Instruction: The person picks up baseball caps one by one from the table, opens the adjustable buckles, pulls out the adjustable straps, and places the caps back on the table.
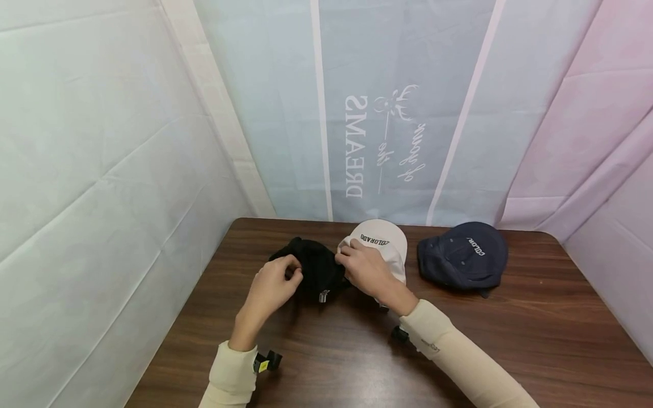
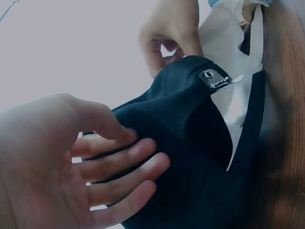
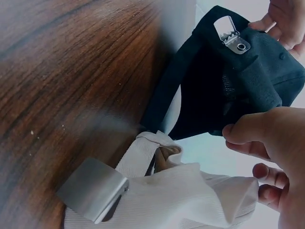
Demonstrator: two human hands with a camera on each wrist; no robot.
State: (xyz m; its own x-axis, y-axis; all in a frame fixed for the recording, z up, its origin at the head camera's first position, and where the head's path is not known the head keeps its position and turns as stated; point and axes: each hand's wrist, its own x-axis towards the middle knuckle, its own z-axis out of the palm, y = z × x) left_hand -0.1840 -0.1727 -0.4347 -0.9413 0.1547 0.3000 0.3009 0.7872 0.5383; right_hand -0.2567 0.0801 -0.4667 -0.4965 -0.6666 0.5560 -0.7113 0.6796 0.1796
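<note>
A black cap (image 1: 318, 266) stands on the table with its metal strap buckle (image 3: 232, 36) towards the person. My left hand (image 1: 274, 286) is at the cap's left side; in the left wrist view its loosely bent fingers (image 2: 128, 164) lie against the dark cloth, thumb near the index finger. From the other side my right hand (image 1: 367, 266) pinches the black cap's edge between thumb (image 3: 243, 130) and index finger. Its lower fingers are at the crown of a white cap (image 3: 200, 195), lettered COLORADO, just right of the black one and partly hidden behind that hand.
Farther right on the brown wooden table (image 1: 535, 328) lies a navy cap (image 1: 461, 255) with pale lettering. A hanging cloth (image 1: 285, 113) with white words backs the table, and pale cloth walls (image 1: 102, 198) stand at both sides.
</note>
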